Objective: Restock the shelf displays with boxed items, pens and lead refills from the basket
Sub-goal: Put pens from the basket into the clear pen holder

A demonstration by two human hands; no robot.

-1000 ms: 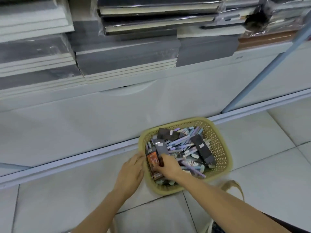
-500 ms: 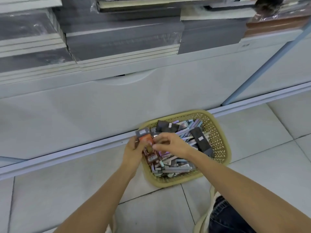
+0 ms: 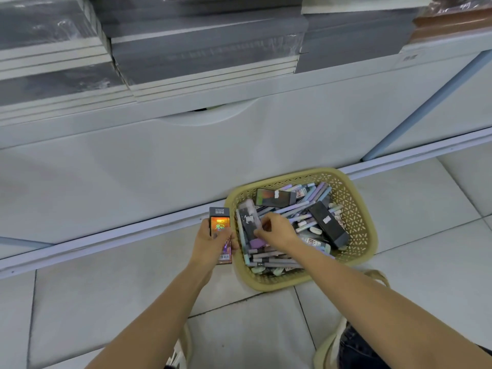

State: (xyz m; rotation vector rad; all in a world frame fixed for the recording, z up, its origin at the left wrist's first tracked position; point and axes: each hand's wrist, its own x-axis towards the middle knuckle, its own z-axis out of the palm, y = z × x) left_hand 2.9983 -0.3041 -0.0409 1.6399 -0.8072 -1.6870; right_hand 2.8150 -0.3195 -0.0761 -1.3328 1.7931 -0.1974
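Hands first, head view. Left hand [image 3: 210, 245] sits just left of the basket [image 3: 370, 235], outside its rim, fingers and thumb wrapped round an orange-fronted box [image 3: 220, 227] held upright, dark cap end pointing away from the person. Right hand [image 3: 277, 231] is inside the basket on its left half, fingers bent, thumb and fingertips pinching a long grey pack [image 3: 249, 222] that lies along the left wall. Under that hand, a purple piece pokes out; what it is I cannot tell.

Across the rest of the basket, pens [image 3: 300, 209] lie in a loose crisscross heap. One dark box [image 3: 274, 197] lies flat near the far rim, and another dark box [image 3: 328, 225] slants across the right side.

Edges now. Beyond the basket's far rim a white cabinet front [image 3: 186, 169] rises close, its base rail almost touching the rim. Above it, stacked grey books [image 3: 207, 49] overhang the ledge. A blue post [image 3: 426, 107] slants up beyond the basket's right corner. Bare floor tiles [image 3: 415, 214] stretch right of the basket and in front of it, between the two forearms.
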